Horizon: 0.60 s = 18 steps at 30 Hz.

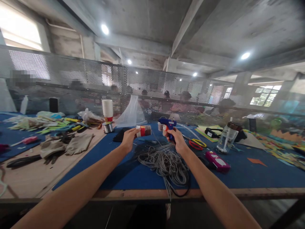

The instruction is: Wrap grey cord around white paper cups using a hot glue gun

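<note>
Through the head camera I see my left hand [128, 140], whose fingers are pinching a paper cup [142, 131] at its left end; the cup is tipped on its side, in the air over the bench [26, 183]. My right hand [176, 140] has its fingers wrapped around the handle of a blue glue gun [169, 122], near the cup but apart. Below, a tangled heap of grey cord [168, 165] rests on the blue mat [95, 176], and a magenta object [218, 161] lies to the right of it.
</note>
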Motion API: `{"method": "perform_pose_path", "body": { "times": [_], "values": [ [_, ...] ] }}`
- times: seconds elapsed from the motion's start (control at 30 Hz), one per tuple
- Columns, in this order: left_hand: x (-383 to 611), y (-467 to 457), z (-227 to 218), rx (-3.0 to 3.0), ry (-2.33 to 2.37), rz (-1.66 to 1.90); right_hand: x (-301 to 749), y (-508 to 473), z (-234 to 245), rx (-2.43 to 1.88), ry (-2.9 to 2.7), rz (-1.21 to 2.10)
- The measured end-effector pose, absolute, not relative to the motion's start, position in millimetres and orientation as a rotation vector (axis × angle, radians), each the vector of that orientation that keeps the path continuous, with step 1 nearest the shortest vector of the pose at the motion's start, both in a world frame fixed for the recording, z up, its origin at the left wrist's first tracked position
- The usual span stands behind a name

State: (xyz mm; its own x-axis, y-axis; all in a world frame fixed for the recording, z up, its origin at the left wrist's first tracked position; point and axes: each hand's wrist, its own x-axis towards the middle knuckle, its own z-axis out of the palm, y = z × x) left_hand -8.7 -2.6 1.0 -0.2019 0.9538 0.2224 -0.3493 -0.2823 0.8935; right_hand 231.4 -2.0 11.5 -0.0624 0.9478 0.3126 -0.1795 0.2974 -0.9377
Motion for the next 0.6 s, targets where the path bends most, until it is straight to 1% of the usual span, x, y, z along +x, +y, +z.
{"method": "perform_pose_path", "body": {
  "times": [0.2, 0.37, 0.6],
  "values": [
    [-9, 0, -1, 1.042, 0.91, 1.639, 225, -13, 15, -0.808, -1.508, 0.81],
    [-10, 4, -5, 1.053, 0.892, 1.629, 218, -19, 15, -0.874, -1.549, 0.776],
    [-8, 3, -6, 1.108, 0.855, 1.617, 214, -18, 8, -0.996, -1.65, 0.632]
  ]
}}
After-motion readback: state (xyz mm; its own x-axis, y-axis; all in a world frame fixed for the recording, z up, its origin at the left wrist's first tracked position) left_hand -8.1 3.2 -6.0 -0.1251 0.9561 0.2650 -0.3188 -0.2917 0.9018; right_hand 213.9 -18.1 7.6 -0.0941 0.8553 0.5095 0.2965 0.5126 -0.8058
